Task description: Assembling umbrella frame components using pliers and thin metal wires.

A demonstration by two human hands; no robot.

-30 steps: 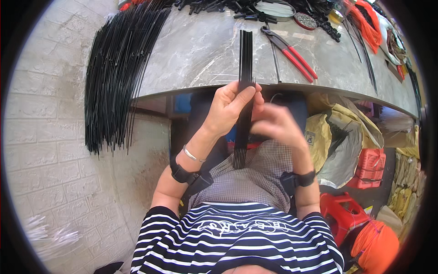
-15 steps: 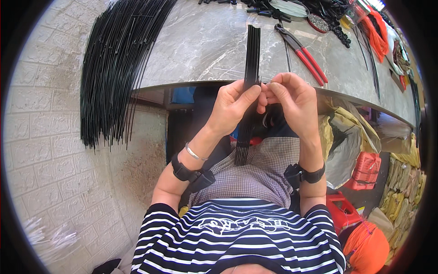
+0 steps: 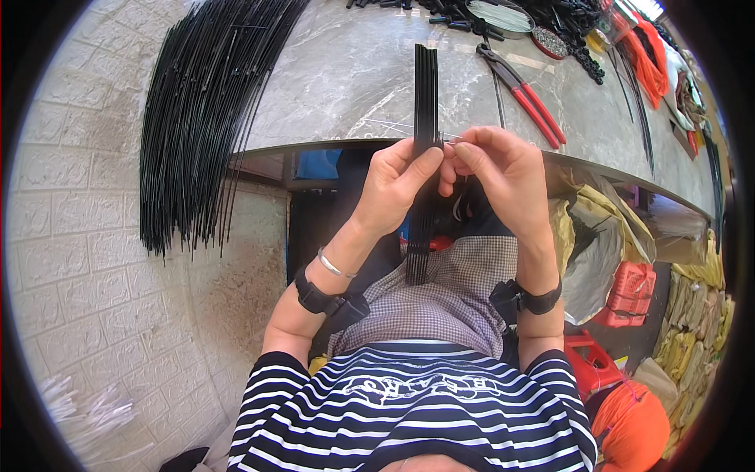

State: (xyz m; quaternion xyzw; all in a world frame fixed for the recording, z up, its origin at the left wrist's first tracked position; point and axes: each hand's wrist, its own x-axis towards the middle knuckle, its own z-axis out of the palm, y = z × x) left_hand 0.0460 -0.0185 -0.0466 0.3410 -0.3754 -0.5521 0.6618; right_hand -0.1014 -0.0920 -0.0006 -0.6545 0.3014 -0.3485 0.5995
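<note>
A flat bundle of slim black rods [image 3: 425,86] stands upright at the table's near edge, its lower end down over my lap. My left hand [image 3: 399,177] is closed round its middle, thumb pressed across the front. Beside it, my right hand [image 3: 497,164] pinches what looks like a thin pale wire [image 3: 451,137] at the bundle's right side; its fingertips meet those of the left hand. Where exactly the wire meets the rods is too small to tell. Red-handled pliers [image 3: 525,98] lie on the table to the right, apart from both hands.
A grey marble-look table [image 3: 346,79] spans the far side. Long black rods [image 3: 200,126] hang over its left end. Black tubes [image 3: 456,20], a dish of pale pins [image 3: 501,16] and a small red-rimmed dish [image 3: 550,42] sit at the back. A red basket [image 3: 629,293] stands lower right.
The bundle's upper end has shifted slightly left, and both hands have moved a little left with it. Their grips look the same.
</note>
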